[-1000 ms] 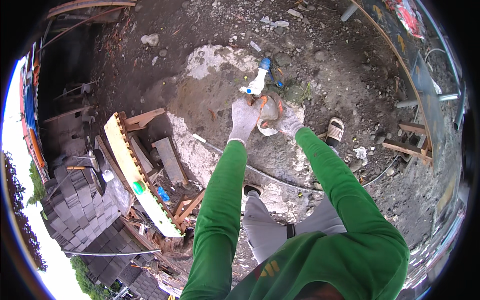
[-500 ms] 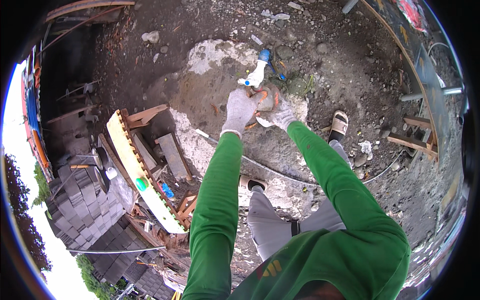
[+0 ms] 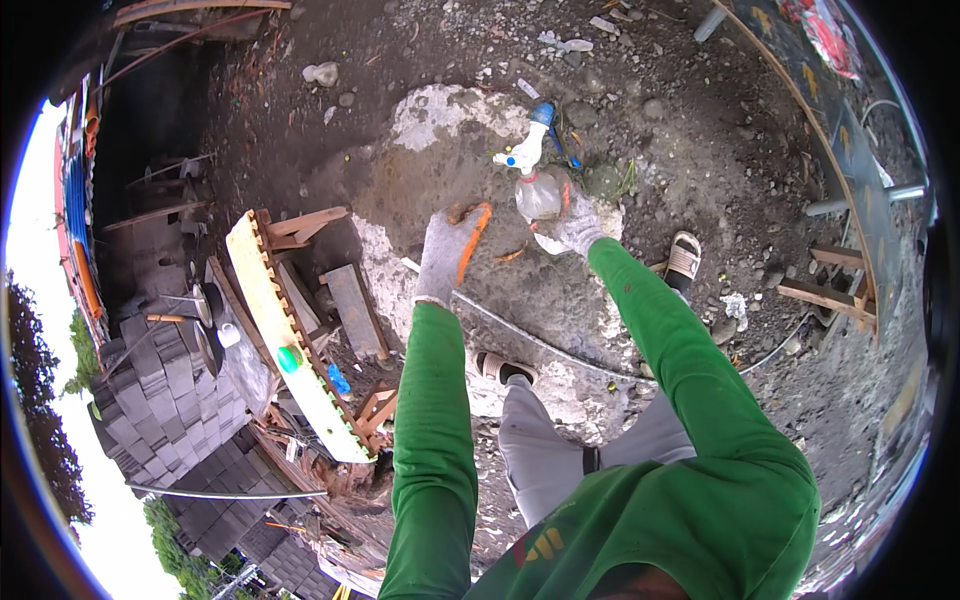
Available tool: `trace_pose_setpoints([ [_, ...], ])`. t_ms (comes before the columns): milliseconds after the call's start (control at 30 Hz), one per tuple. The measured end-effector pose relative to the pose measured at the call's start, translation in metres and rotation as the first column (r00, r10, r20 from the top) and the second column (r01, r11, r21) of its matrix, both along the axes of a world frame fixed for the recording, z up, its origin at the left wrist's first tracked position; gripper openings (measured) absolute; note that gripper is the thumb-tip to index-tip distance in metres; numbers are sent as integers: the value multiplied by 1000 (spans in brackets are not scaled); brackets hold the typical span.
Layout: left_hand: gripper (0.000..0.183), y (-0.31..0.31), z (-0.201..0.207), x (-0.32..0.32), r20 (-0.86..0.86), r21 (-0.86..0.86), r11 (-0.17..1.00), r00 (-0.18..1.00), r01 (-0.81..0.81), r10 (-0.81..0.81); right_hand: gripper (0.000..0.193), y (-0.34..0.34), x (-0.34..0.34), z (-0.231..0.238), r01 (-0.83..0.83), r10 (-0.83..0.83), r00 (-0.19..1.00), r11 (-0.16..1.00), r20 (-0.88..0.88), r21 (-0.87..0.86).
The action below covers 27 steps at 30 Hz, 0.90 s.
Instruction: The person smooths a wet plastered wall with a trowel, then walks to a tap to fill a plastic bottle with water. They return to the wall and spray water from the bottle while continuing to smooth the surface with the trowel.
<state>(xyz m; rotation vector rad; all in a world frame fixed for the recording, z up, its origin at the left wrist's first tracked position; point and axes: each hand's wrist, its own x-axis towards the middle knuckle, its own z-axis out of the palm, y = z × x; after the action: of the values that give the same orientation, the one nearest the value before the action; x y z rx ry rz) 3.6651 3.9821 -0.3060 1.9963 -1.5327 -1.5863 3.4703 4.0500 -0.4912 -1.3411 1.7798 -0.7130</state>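
Observation:
A clear plastic bottle (image 3: 541,198) is in front of me, with a white spray head (image 3: 525,150) on top that has blue parts. My right hand (image 3: 577,222), in a grey glove with orange on the palm side, grips the bottle from its right side. Some of those fingers are hidden behind the bottle. My left hand (image 3: 449,250), gloved the same way, is off to the left of the bottle and holds nothing. Its fingers are loosely bent, and the thumb side shows orange.
A long thin hose or rod (image 3: 545,345) curves over the ground near my feet. To the left are a yellow board with a notched edge (image 3: 300,335), a wooden plank (image 3: 355,312) and stacked grey blocks (image 3: 170,390). Wooden pieces (image 3: 828,290) and a metal panel flank the right.
My left hand has let go of the bottle's neck area and moved left and toward me. The right hand still grips the bottle, which is now more exposed.

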Motion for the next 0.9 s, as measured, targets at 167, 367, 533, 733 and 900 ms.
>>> trace_pose_setpoints([
  [167, 57, -7, 17, -18, -25, -53, 988, 990, -142, 141, 118, -2, -4, 6, -44, 46, 998, 997, -40, 58],
  [367, 67, -34, 35, -63, 233, -200, 967, 966, 160, -111, 116, -3, -7, 21, -55, 57, 994, 998, -88, 35],
  [533, 71, -39, 37, -79, 353, -173, 953, 919, 247, -174, 113, -1, -7, 30, -62, 65, 996, 997, -67, 46],
  [733, 76, -37, 36, -81, 359, -189, 957, 923, 218, -140, 111, -5, -5, 27, -53, 73, 976, 993, -207, 101],
  [900, 76, -39, 34, -79, 380, -186, 944, 906, 272, -186, 111, -3, -2, 22, -31, 39, 992, 997, -122, 65],
])
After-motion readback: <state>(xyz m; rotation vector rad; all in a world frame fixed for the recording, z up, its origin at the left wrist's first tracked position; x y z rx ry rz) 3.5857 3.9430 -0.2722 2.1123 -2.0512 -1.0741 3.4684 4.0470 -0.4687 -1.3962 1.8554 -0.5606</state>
